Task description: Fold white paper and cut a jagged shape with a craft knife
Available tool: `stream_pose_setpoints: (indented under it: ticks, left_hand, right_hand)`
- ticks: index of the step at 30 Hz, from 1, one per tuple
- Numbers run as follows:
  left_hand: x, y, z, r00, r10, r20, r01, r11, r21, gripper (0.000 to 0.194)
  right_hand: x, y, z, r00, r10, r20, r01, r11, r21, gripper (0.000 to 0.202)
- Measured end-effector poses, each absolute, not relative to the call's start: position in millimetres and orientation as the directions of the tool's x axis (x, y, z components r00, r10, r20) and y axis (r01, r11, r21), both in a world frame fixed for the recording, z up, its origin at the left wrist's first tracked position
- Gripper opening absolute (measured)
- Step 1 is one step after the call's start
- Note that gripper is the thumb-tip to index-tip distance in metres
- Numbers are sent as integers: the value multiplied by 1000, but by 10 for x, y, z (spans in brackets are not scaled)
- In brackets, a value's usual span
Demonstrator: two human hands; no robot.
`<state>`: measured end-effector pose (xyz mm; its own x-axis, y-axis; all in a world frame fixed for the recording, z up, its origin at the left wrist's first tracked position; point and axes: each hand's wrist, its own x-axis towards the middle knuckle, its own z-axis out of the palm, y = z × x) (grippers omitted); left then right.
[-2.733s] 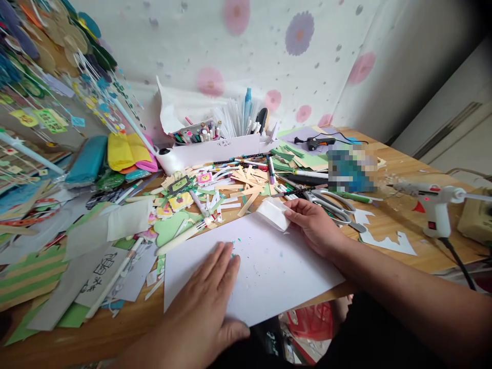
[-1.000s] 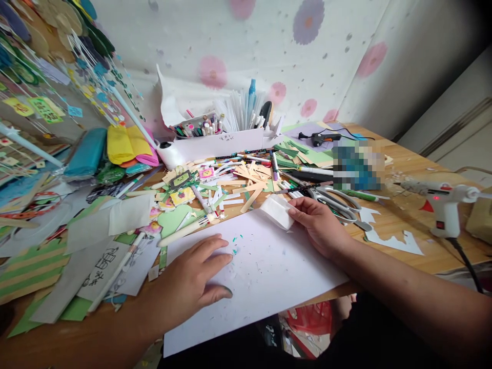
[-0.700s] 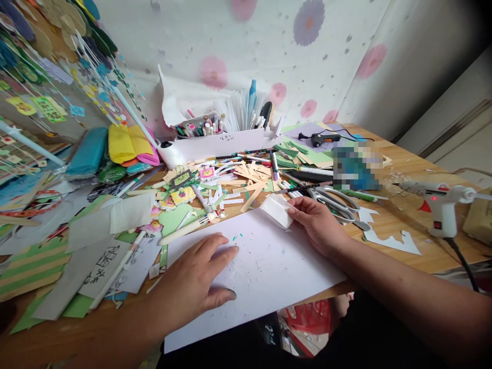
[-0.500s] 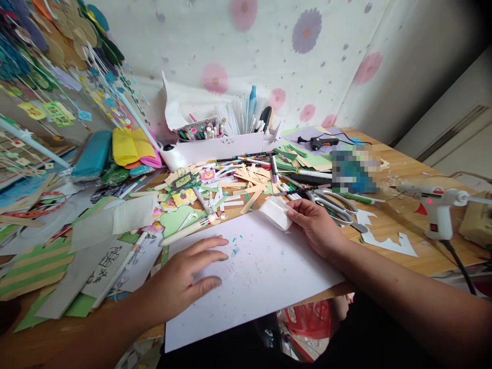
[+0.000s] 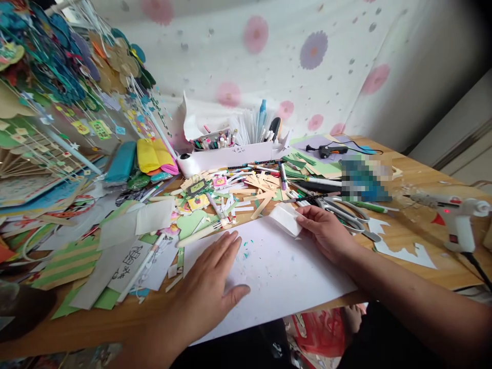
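Observation:
A large white sheet [image 5: 269, 271] lies at the table's front edge, with small green and blue flecks on it. My left hand [image 5: 209, 284] is over the sheet's left part, palm down, thumb spread from the fingers, holding nothing. Between the thumb and fingers of my right hand [image 5: 323, 230] is a small white translucent piece [image 5: 285, 219], held at its right end above the sheet's back edge. Beyond the sheet lie tan paper strips [image 5: 263, 182]. Scissors [image 5: 346, 210] rest just behind my right hand.
A white glue gun [image 5: 457, 218] with a red light stands at the right. Behind the strips is a white box [image 5: 238, 156] with markers. Papers, including a green striped piece [image 5: 71, 261], cover the left side. Hanging paper ornaments [image 5: 57, 61] fill the upper left.
The view has shifted left, so most things appear further right. My left hand has moved over the sheet, its fingers closer together. My right hand still holds the white piece.

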<state>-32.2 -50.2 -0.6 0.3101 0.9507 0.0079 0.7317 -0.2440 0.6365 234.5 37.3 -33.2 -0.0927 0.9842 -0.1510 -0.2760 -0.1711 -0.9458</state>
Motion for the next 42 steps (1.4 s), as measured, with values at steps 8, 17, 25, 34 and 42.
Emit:
stream_pose_setpoints:
  ticks: [8, 17, 25, 34, 42]
  left_hand:
    - [-469, -477, -149, 577, 815, -48, 801, -554, 226, 74]
    - [-623, -346, -113, 601, 798, -40, 770, -566, 294, 81]
    - [-600, -297, -103, 624, 780, -54, 765, -594, 249, 73]
    - [-707, -356, -146, 552, 823, 136, 756, -563, 335, 10]
    - [-723, -293, -106, 471, 833, 290, 756, -550, 354, 5]
  right_hand:
    - [2346, 378, -361, -88, 987, -137, -278, -156, -948, 31]
    - [2340, 345, -390, -98, 989, -114, -280, -138, -950, 28]
    - [2334, 331, -387, -102, 988, -113, -278, -137, -951, 26]
    - [2318, 337, -395, -110, 986, -127, -306, -156, -939, 27]
    - [2467, 305, 45, -59, 991, -124, -393, -137, -909, 27]
